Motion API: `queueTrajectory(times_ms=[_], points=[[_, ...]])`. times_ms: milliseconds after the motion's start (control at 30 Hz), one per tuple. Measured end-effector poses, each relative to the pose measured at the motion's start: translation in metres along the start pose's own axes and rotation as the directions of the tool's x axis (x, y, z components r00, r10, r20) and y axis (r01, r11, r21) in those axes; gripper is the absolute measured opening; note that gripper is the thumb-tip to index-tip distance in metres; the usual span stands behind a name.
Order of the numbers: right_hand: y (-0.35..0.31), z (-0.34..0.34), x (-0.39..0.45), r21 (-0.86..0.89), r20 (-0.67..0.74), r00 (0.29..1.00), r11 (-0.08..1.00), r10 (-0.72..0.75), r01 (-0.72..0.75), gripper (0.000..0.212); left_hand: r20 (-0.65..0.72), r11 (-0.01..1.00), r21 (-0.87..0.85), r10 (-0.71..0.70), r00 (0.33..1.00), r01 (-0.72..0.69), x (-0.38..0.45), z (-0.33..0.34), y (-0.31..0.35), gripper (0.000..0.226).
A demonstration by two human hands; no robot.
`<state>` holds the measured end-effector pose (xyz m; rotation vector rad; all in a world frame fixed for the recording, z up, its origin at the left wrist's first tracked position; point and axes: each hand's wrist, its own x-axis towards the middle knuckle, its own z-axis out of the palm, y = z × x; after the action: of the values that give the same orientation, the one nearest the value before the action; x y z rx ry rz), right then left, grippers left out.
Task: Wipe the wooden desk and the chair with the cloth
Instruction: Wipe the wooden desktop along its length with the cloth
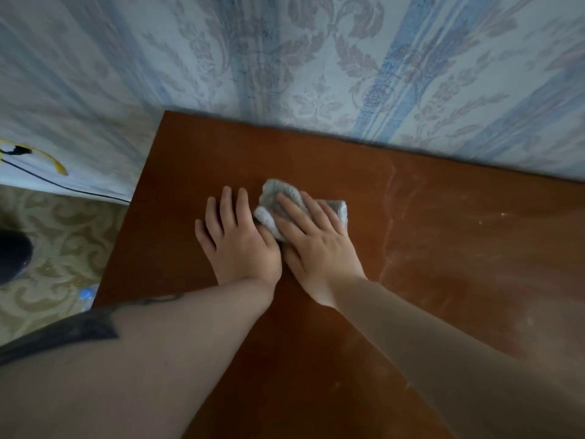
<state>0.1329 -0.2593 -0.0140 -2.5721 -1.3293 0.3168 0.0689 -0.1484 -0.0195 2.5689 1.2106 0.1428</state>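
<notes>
Patterned wallpaper (316, 58) backs the wooden desk (443, 248) at mid-frame; our right hand (316, 239) presses flat, fingers spread, on the grey cloth (278, 198), while our left hand (237, 236) lies open beside it, thumb touching the cloth; dusty streaks (392, 217) lie to the right
</notes>
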Motion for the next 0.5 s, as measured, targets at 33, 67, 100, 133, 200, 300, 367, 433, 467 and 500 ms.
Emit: queueTrajectory(times_ms=[33, 67, 100, 133, 200, 300, 367, 433, 467, 500], points=[[0.010, -0.002, -0.015, -0.010, 0.040, 0.997, 0.998, -0.062, 0.062, 0.054, 0.006, 1.000, -0.005, -0.004, 1.000, 0.004, 0.000, 0.000, -0.001, 0.053], [0.024, -0.004, -0.024, -0.031, 0.045, 0.997, 0.997, -0.067, 0.068, 0.054, 0.005, 1.000, -0.014, -0.008, 1.000, 0.008, 0.000, -0.001, -0.001, 0.052], [0.034, -0.006, -0.030, -0.041, 0.008, 1.000, 0.999, 0.000, 0.000, 0.054, -0.005, 0.999, -0.030, -0.010, 1.000, 0.010, -0.001, -0.001, 0.000, 0.052], [0.039, -0.006, -0.029, -0.033, -0.055, 0.990, 0.991, 0.128, -0.130, 0.053, -0.017, 0.999, -0.052, -0.011, 1.000, 0.010, -0.001, -0.002, 0.000, 0.052], [0.027, -0.006, -0.017, 0.046, -0.152, 0.885, 0.898, 0.440, -0.438, 0.051, -0.046, 0.993, -0.116, -0.007, 0.999, 0.002, -0.003, -0.003, -0.001, 0.054], [-0.030, 0.007, -0.012, 0.088, -0.137, 0.866, 0.877, 0.480, -0.473, 0.053, -0.121, 0.941, -0.335, 0.003, 0.993, -0.043, -0.006, -0.004, -0.005, 0.052], [-0.060, 0.014, -0.040, 0.029, -0.040, 0.970, 0.971, 0.238, -0.237, 0.053, -0.104, 0.884, -0.443, 0.117, 0.988, -0.151, -0.010, -0.010, -0.018, 0.047], [-0.058, 0.011, -0.073, 0.029, 0.056, 0.997, 0.998, 0.059, -0.061, 0.052, -0.037, 0.840, -0.392, 0.394, 0.918, -0.376, -0.025, -0.016, -0.039, 0.044], [-0.048, 0.009, -0.083, 0.038, 0.099, 0.995, 0.999, -0.008, 0.004, 0.053, -0.007, 0.804, -0.338, 0.517, 0.856, -0.489, -0.039, -0.018, -0.052, 0.044], [-0.036, 0.007, -0.090, 0.030, 0.124, 0.991, 0.998, -0.055, 0.051, 0.053, 0.013, 0.776, -0.304, 0.583, 0.812, -0.552, -0.055, -0.020, -0.065, 0.045]])
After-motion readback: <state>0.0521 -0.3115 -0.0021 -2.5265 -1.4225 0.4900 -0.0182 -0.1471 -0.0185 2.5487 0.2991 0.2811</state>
